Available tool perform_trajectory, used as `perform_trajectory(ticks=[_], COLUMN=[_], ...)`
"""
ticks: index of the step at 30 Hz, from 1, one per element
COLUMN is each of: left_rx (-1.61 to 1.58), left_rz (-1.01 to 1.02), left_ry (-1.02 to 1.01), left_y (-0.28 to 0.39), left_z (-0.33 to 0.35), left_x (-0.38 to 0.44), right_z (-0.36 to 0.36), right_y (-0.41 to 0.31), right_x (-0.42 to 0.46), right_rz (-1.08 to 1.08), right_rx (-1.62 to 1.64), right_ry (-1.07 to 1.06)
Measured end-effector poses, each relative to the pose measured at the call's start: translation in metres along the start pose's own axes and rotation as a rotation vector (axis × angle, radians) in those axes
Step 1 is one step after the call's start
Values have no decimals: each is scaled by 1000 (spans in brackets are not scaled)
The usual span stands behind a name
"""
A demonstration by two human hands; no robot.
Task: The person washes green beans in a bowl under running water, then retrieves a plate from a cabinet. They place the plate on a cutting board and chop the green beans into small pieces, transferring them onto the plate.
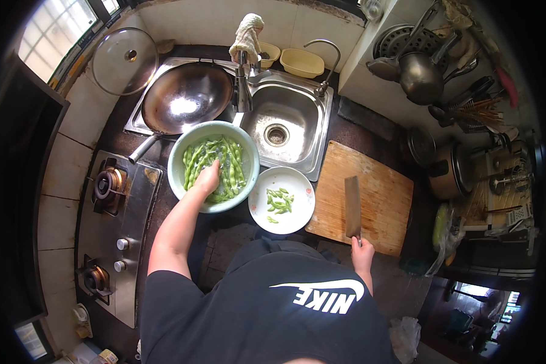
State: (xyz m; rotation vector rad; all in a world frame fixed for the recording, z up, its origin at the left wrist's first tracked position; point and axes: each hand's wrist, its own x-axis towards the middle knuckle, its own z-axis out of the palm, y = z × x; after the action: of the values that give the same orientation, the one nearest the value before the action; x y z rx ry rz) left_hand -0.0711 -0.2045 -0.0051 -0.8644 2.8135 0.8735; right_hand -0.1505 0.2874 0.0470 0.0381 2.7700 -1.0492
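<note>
My left hand (209, 178) reaches into a pale green basin (174, 177) of water and green bean pods (231, 170). Its fingers touch the pods, but whether they grip any is hidden. To the right of the basin, a white plate (303, 214) holds several small cut pod pieces (280, 201). My right hand (362, 251) is closed on the handle of a cleaver (352, 204), whose broad blade is above the wooden cutting board (386, 195), pointing away from me; whether it touches the wood cannot be told.
Behind the basin, a wok (186, 98) lies over the left part of the steel sink unit; the right bowl (295, 119) has a faucet (242, 91) beside it. A gas stove (134, 200) is at left. Pots (450, 173) and hanging utensils (422, 77) stand at right.
</note>
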Motion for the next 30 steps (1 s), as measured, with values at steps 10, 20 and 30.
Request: perform_trajectory(ticks=[10, 20, 30], left_rx=[129, 273, 195], left_rz=[-88, -227, 25], left_ry=[-83, 30, 241], left_y=[0, 18, 68], left_z=[7, -9, -102], left_x=[2, -4, -48], right_z=[25, 63, 58], right_y=[-28, -144, -131], right_x=[5, 8, 11], right_rz=[-34, -397, -399], right_rx=[161, 2, 94], right_ry=[-172, -331, -312])
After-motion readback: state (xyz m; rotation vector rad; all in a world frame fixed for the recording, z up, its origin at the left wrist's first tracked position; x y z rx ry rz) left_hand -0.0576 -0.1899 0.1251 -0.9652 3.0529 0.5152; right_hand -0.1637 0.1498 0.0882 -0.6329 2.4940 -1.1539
